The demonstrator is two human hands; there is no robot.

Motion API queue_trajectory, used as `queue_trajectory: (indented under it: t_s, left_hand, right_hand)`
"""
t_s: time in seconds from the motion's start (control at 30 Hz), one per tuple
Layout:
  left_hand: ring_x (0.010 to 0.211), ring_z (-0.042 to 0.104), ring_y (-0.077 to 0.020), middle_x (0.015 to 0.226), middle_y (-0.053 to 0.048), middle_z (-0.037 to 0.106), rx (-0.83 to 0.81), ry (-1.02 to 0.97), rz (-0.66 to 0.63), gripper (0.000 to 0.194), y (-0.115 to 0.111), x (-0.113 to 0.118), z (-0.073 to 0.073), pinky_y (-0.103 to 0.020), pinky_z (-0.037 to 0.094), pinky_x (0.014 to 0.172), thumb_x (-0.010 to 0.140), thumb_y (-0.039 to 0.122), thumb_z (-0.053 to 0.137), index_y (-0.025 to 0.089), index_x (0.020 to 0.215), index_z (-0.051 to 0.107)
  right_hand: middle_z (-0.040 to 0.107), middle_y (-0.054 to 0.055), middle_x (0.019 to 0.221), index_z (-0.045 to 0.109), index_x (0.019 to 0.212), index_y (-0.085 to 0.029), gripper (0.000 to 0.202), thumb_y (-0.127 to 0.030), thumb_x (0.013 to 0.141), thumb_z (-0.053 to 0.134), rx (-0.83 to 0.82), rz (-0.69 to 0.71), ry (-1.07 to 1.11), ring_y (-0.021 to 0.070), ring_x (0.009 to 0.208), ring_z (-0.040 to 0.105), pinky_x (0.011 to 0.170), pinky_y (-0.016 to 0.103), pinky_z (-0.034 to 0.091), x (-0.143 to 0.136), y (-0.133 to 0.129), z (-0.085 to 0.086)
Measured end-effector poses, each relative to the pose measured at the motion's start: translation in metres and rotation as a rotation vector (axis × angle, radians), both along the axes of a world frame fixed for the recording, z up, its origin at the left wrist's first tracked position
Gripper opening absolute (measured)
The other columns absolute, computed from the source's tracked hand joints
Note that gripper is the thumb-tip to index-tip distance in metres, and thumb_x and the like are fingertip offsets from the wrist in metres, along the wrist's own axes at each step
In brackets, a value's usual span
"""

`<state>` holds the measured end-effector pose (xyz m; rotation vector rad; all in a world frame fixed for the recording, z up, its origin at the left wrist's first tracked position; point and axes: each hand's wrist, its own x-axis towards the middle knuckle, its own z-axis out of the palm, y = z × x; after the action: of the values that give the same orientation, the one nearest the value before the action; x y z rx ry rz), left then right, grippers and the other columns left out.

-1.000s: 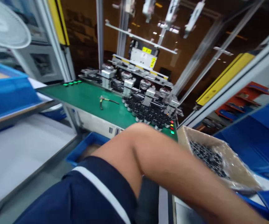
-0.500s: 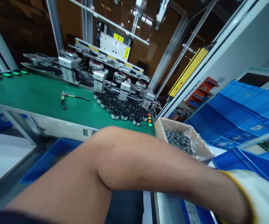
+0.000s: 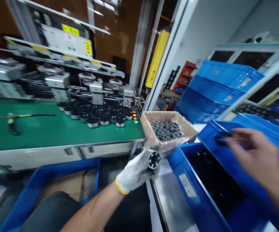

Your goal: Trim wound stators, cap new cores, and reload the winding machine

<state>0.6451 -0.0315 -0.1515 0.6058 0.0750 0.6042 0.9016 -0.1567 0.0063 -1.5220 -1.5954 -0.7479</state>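
So the gloved left hand (image 3: 136, 170) gripped a metal ring (image 3: 154, 159) lower centre, but the right hand (image 3: 259, 156) only fingertip-pinched a blurry, probably black ring (image 3: 221, 138), frame right, so a slip could've dropped it.

Our left hand (image 3: 137, 170) wears a white glove (image 3: 129, 176) with a yellow cuff (image 3: 120, 185) beside a silver-and-black part (image 3: 154, 160), as our right hand (image 3: 256, 154) pairs with a black ring (image 3: 221, 140). We see a blue bin (image 3: 197, 201) with a white label (image 3: 187, 185), a green worktop (image 3: 57, 138), yellow-and-black pliers (image 3: 33, 115), black components with silver bases (image 3: 93, 124), and a tan carton (image 3: 167, 147) of grey-and-black pieces (image 3: 165, 129). Also before us: a silver bar (image 3: 62, 56) banded in yellow and black, a bright yellow post (image 3: 156, 61), an orange rack (image 3: 187, 74), and red, amber and green lights (image 3: 135, 118)
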Motion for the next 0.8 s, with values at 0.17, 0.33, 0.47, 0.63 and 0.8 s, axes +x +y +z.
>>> queue_trajectory:
  t_s: [0.17,0.33,0.47,0.63,0.8]
  left_hand:
    - [0.08,0.063,-0.0149,0.12,-0.007,0.066,0.252,0.218,0.01,0.088,-0.006,-0.003,-0.004,-0.028,0.054,0.072,0.075,0.035,0.085,0.033,0.152,0.042]
    - [0.103,0.065,-0.0236,0.128,-0.006,0.066,0.561,0.547,0.105,0.099,-0.015,-0.003,0.002,-0.031,0.054,0.09,0.06,0.029,0.091,0.025,0.149,0.047]
    - [0.11,0.064,-0.0265,0.124,-0.007,0.068,0.576,0.565,0.139,0.096,-0.015,0.002,0.006,-0.034,0.051,0.099,0.063,0.038,0.09,0.022,0.147,0.047]
    - [0.112,0.063,-0.0263,0.127,-0.006,0.067,0.576,0.552,0.162,0.09,-0.012,0.003,-0.003,-0.035,0.048,0.103,0.066,0.04,0.088,0.024,0.147,0.05]
    - [0.109,0.064,-0.0265,0.123,-0.006,0.068,0.593,0.549,0.153,0.087,-0.012,-0.004,-0.005,-0.036,0.047,0.105,0.07,0.04,0.086,0.023,0.148,0.05]
  right_hand:
    - [0.064,0.005,0.088,0.063,0.105,-0.019,0.022,-0.004,0.09,0.061,-0.231,0.426,0.173,0.0147,0.075,0.064,0.063,0.026,0.056,-0.075,0.019,-0.082]
    - [0.063,0.011,0.105,0.06,0.122,-0.017,0.038,-0.001,0.089,0.056,-0.229,0.472,0.17,0.0181,0.094,0.066,0.079,0.03,0.06,-0.097,0.015,-0.105]
    - [0.06,0.019,0.121,0.049,0.141,-0.011,0.056,-0.012,0.086,0.06,-0.335,0.483,0.061,0.0271,0.113,0.064,0.089,0.038,0.062,-0.085,0.008,-0.104]
    - [0.066,0.017,0.109,0.053,0.136,-0.012,0.05,-0.013,0.088,0.065,-0.219,0.365,-0.127,0.0263,0.1,0.068,0.08,0.038,0.064,-0.083,0.012,-0.114]
    - [0.069,0.019,0.101,0.057,0.127,-0.004,0.045,-0.024,0.089,0.071,-0.158,0.335,-0.201,0.0278,0.093,0.068,0.075,0.04,0.062,-0.085,0.013,-0.118]
